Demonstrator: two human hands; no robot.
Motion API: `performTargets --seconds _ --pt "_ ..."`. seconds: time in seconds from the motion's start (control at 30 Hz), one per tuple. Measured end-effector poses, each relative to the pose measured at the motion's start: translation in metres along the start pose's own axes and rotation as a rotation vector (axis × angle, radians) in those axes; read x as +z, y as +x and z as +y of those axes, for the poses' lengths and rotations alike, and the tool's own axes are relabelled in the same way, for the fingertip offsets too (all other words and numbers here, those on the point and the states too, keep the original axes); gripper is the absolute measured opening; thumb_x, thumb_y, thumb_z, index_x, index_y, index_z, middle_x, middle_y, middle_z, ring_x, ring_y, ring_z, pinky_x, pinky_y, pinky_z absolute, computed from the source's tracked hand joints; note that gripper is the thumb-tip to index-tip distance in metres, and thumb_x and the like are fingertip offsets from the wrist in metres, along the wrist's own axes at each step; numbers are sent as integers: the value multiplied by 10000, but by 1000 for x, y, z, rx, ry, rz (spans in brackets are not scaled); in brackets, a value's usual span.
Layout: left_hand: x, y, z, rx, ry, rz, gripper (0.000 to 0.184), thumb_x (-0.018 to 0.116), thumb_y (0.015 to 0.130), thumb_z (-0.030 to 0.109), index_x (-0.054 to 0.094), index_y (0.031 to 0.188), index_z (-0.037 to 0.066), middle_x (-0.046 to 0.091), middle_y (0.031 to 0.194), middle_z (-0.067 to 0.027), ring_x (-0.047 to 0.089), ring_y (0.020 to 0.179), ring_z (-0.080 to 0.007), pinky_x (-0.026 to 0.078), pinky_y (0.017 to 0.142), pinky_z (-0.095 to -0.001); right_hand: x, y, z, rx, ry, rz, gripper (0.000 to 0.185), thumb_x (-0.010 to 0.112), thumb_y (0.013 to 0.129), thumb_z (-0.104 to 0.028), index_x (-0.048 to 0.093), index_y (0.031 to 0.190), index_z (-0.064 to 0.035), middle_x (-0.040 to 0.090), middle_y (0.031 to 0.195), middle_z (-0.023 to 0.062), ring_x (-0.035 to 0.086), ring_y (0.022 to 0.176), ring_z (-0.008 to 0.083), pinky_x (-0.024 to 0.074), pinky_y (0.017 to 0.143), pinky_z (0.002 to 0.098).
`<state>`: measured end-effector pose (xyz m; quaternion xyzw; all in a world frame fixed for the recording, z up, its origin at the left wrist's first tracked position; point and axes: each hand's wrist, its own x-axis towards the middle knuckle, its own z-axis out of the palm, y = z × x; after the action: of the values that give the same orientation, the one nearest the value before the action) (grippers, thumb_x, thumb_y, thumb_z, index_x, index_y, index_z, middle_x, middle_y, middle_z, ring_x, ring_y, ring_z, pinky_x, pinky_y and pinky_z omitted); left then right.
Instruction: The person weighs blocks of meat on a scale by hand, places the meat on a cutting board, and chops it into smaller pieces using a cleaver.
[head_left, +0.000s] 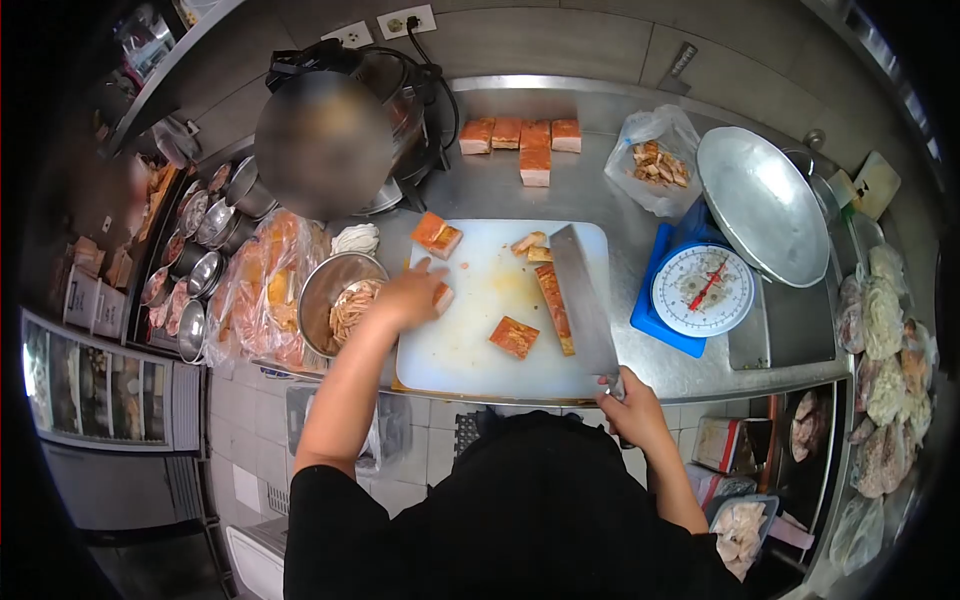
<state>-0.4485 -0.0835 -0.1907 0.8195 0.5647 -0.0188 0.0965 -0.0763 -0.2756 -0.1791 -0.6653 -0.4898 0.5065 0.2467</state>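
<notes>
My right hand (634, 408) is wrapped round the handle of a large cleaver (583, 305), whose broad blade lies over the right side of the white cutting board (455, 360). Against the blade sits a long strip of crisp-skinned pork belly (552, 308), with small trimmed bits (530, 245) above it. At the board's left edge, my left hand (408, 298) has its fingers curled over a pork belly chunk (443, 297), partly hidden by them. Another chunk (436, 234) lies just above that hand. A squarish pork piece (514, 337) rests near the board's lower middle.
A steel bowl of sliced strips (312, 300) stands left of the board. Several pork blocks (535, 165) sit at the back, near a plastic bag of chopped meat (650, 165). On the right is a blue dial scale (655, 318) with a metal pan (765, 200).
</notes>
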Motion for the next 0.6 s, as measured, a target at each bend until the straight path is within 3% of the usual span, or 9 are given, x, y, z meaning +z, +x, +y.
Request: performTargets --seconds 0.13,0.23,0.3,0.4,0.43,0.47,0.5,0.53,0.6 --pt "33 -3 -2 28 54 69 385 600 925 123 631 1307 154 501 1516 -117 528 1294 -398 481 1034 -478 12 2 0 5 -59 -41 321 671 945 -257 601 1186 -57 610 591 74 616 478 164 471 483 336" --pt "28 -17 11 69 28 -75 383 594 927 121 615 1309 142 517 1496 -111 530 1267 -402 479 1030 -473 18 -6 6 23 -51 -37 335 667 944 -273 604 1197 -63 608 584 84 618 478 173 471 490 344" --pt "41 -38 23 242 23 -61 391 623 900 102 610 1289 131 515 1493 -95 550 1218 -383 483 1017 -461 20 -10 8 38 -42 -38 340 666 944 -279 604 1200 -63 607 583 88 618 475 175 470 490 343" --pt "38 -69 50 323 -43 -110 531 669 861 91 564 1380 140 469 1541 -122 518 1292 -394 468 1044 -467 19 -24 3 93 -100 -27 344 659 938 -279 605 1201 -64 614 601 116 646 524 238 494 539 374" --pt "40 -76 55 326 -43 -117 531 669 861 91 564 1380 140 469 1541 -122 518 1292 -394 468 1044 -467 19 -27 4 98 -172 -27 352 661 932 -280 604 1203 -63 645 654 148 671 601 298 514 596 409" --pt "43 -81 59 277 -198 -50 635 701 831 106 513 1437 123 438 1563 -150 488 1335 -402 456 1062 -475 18 -30 4 102 -245 -25 359 663 927 -282 603 1206 -63 676 707 179 697 679 358 533 653 445" --pt "45 -86 62 225 -354 19 744 733 801 121 461 1494 105 407 1585 -177 458 1379 -409 445 1080 -484 19 -32 5 105 -243 -22 359 663 927 -282 603 1206 -63 676 707 179 697 679 358 533 653 445" --pt "48 -92 65 229 -354 18 744 733 801 121 461 1494 105 407 1585 -177 458 1379 -409 445 1080 -484 19 -35 6 72 -285 -24 363 665 924 -282 602 1206 -63 694 777 207 694 768 403 532 716 477" --pt "54 -103 70 -17 -376 45 904 764 773 175 344 1565 52 369 1603 -225 401 1434 -430 411 1115 -504 18 -37 4 40 -328 -20 367 667 920 -281 601 1207 -63 712 847 234 691 858 448 532 779 509"
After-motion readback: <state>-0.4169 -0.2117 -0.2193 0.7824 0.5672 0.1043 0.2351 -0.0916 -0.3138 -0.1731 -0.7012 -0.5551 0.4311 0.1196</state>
